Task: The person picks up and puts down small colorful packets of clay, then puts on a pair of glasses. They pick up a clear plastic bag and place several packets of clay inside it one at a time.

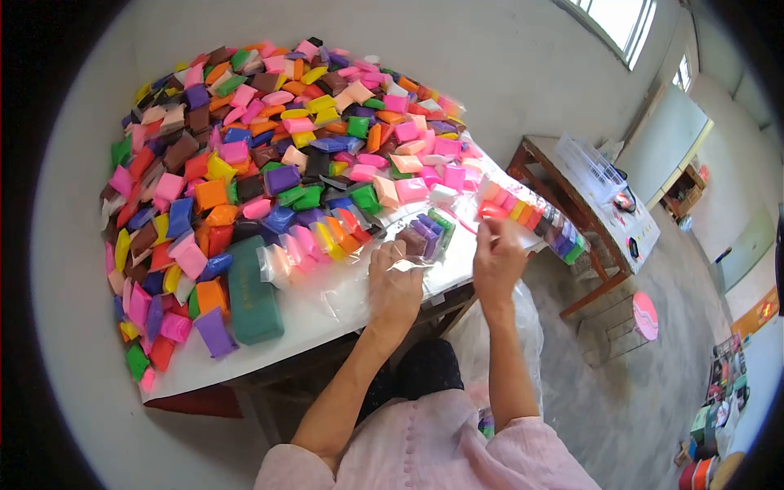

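Note:
My left hand is closed on the edge of a clear plastic bag, which is crinkled and shiny. In and along this bag lie rows of small soft coloured packets, from peach and pink through yellow and red to brown, purple and green. My right hand is raised at the table's front edge, its fingers pinched together; what is between them I cannot make out. Just beyond its fingertips lies a red packet, at the near end of a second clear-wrapped row of coloured packets.
A large heap of loose coloured packets covers the back and left of the white-topped table. A dark green box stands at the front left. To the right are a wooden table with a clear basket and a pink-topped stool.

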The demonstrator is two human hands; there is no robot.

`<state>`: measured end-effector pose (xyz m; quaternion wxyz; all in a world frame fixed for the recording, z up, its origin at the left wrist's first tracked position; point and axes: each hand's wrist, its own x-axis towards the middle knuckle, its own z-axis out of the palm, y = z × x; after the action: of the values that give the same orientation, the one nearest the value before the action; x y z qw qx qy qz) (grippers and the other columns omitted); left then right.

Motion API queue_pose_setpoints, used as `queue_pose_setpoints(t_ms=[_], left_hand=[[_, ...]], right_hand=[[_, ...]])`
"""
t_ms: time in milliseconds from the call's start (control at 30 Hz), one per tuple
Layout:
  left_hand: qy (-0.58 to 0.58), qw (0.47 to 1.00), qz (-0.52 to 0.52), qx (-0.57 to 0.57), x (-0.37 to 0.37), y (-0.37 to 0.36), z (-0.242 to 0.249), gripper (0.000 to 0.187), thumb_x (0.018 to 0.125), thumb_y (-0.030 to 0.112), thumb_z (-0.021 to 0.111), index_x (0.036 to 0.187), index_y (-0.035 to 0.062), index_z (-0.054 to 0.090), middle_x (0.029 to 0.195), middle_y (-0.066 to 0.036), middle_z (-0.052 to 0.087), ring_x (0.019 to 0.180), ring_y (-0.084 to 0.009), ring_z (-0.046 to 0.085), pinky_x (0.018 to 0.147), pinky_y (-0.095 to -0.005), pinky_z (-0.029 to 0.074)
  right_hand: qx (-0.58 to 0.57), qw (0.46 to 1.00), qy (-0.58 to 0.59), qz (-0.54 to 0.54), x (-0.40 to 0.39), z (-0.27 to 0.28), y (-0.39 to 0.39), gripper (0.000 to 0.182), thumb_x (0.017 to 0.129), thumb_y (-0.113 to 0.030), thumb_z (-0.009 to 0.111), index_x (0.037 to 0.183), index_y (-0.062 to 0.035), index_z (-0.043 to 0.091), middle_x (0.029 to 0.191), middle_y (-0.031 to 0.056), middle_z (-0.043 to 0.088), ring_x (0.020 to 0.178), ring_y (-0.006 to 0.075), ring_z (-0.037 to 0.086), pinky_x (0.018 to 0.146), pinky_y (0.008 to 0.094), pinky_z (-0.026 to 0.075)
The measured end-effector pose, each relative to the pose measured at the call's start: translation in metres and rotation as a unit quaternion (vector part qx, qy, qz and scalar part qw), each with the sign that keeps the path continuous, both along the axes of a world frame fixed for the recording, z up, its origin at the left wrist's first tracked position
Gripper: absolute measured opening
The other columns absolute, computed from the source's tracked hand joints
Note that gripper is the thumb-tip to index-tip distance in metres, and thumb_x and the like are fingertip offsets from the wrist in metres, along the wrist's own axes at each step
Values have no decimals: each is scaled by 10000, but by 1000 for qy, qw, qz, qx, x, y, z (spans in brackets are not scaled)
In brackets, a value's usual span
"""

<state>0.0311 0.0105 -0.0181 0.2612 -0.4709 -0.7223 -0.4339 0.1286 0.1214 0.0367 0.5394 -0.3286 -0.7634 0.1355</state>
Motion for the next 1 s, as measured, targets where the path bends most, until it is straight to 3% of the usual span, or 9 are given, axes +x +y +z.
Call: queue_pose_setpoints(t_ms=[33, 133, 200, 267, 400, 467, 667, 767, 1000], left_hand=[[10, 1000, -2, -3, 0, -2, 3, 154, 748, 78, 634, 847, -39, 640, 1039, -151, 579, 1001, -317, 520, 904, -420, 419], [0, 1000, -7, -20, 2, -4, 5, 216, 786, 102, 637, 953, -34, 622, 1052, -147, 572, 1019, -319, 514, 921, -409, 417], [-64, 997, -7, -31, 1, 2, -2, 292, 808, 119, 641, 1057, -29, 602, 1062, -147, 566, 1025, -318, 511, 929, -404, 417], [-89, 995, -26, -34, -1, 2, -3, 327, 821, 126, 641, 1101, -32, 579, 1069, -154, 560, 1020, -317, 514, 919, -403, 422], [-39, 997, -26, -53, 1, -6, 11, 400, 827, 139, 653, 1149, -51, 508, 1075, -177, 556, 996, -329, 519, 903, -420, 427], [-107, 992, -56, -45, -2, -4, 5, 391, 832, 145, 654, 1130, -60, 505, 1074, -184, 555, 978, -335, 519, 898, -430, 428], [-78, 995, -44, -45, -1, -3, 1, 439, 828, 129, 656, 1171, -74, 471, 1062, -192, 550, 969, -338, 513, 900, -448, 419], [-88, 994, -53, -42, -1, -3, 0, 442, 819, 115, 660, 1173, -69, 468, 1060, -196, 548, 976, -339, 509, 901, -449, 414], [-92, 994, -64, -19, -3, 0, 0, 423, 818, 73, 638, 1178, -64, 464, 1071, -206, 542, 986, -343, 507, 918, -444, 401]], right_hand=[[5, 1000, 25, -7, 2, 25, -10, 113, 881, -111, 624, 893, -3, 657, 833, 164, 666, 675, 313, 641, 644, 416, 489], [69, 989, 12, 132, -31, 65, -23, 127, 862, -116, 648, 923, -4, 641, 821, 162, 667, 706, 321, 652, 659, 408, 497], [-7, 977, -149, 153, -64, 85, -47, 329, 869, -324, 668, 948, -6, 650, 832, 180, 676, 768, 341, 668, 687, 441, 505], [-20, 923, -347, 167, -102, 91, -52, 500, 798, -511, 703, 854, -14, 692, 835, 196, 687, 812, 352, 680, 702, 461, 515], [-4, 875, -445, 191, -135, 68, -36, 623, 685, -629, 734, 847, -28, 716, 874, 173, 704, 851, 342, 690, 736, 447, 534], [-25, 867, -461, 189, -137, 66, -29, 666, 654, -657, 736, 872, -28, 721, 884, 168, 709, 862, 336, 694, 755, 437, 541], [-26, 877, -446, 177, -140, 61, -16, 420, 705, -415, 718, 881, -33, 728, 904, 171, 712, 886, 325, 698, 762, 423, 547], [33, 854, -490, 173, -141, 58, -14, 395, 740, -398, 681, 854, -21, 696, 869, 184, 704, 840, 339, 693, 720, 444, 543], [101, 882, -429, 170, -148, 42, -24, 331, 681, -327, 709, 836, -35, 709, 807, 170, 693, 803, 336, 690, 724, 439, 537]])
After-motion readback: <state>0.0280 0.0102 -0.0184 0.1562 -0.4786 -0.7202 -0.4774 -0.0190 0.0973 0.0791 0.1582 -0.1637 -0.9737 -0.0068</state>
